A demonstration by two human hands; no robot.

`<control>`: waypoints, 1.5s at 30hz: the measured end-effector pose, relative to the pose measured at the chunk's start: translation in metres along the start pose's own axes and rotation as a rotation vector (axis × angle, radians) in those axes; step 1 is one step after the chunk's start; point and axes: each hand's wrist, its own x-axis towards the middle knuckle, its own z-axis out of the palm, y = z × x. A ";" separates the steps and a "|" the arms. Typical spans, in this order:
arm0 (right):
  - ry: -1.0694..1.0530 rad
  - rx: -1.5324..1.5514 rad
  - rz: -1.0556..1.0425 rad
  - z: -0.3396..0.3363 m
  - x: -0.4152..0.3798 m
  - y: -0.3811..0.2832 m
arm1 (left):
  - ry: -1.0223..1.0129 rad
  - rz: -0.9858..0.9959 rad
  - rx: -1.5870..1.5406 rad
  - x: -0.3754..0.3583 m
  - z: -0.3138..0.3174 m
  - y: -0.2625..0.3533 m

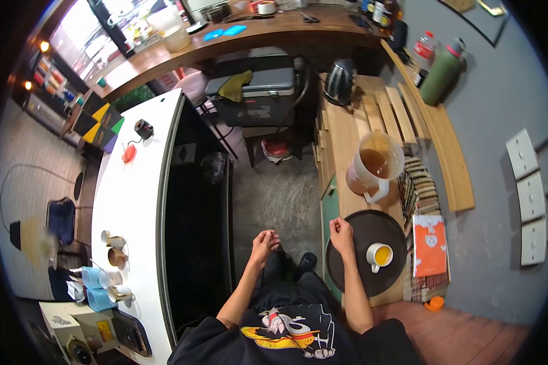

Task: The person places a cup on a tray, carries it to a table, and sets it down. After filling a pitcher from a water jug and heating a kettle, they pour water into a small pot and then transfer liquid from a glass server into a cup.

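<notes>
My left hand (263,247) is held over the floor in front of my lap, fingers loosely curled in and thumb near the fingertips; no object shows in it. To the right, my right hand (341,235) hovers over the left rim of a round dark tray (359,226), its fingers folded closed with nothing visible in them. On the tray, right of my right forearm, stands a white cup (373,266) with yellow liquid (382,255) in it. Beyond the tray is a large clear pitcher (359,179) of brown liquid, its handle towards me.
A white counter (134,207) runs along my left, with several cups (115,258) near its front. On the right wooden bench, an electric kettle (341,82) and an orange booklet (429,246) sit. A green bottle (441,73) stands by the wall. Ahead is a grey cooler (256,103).
</notes>
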 end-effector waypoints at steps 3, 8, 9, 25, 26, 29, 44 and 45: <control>-0.023 0.048 -0.033 0.019 0.032 -0.013 | 0.045 0.019 -0.078 0.005 -0.004 0.017; -0.062 0.139 -0.042 0.057 0.072 -0.026 | 0.018 -0.002 -0.153 0.050 -0.005 0.060; -0.049 0.130 -0.037 0.064 0.080 -0.026 | -0.003 -0.001 -0.155 0.065 -0.004 0.070; -0.189 0.237 0.010 0.218 0.250 -0.111 | -0.147 0.104 -0.074 0.211 -0.051 0.264; -0.233 0.230 -0.017 0.233 0.258 -0.123 | -0.118 0.098 -0.091 0.213 -0.060 0.266; -0.422 0.178 -0.043 0.274 0.283 -0.158 | 0.000 0.084 -0.173 0.213 -0.088 0.264; -1.793 -0.101 -0.465 0.490 0.319 -0.243 | 0.765 0.411 -0.821 0.192 -0.151 0.215; -1.880 -0.151 -0.523 0.497 0.310 -0.242 | 0.808 0.444 -0.870 0.186 -0.149 0.207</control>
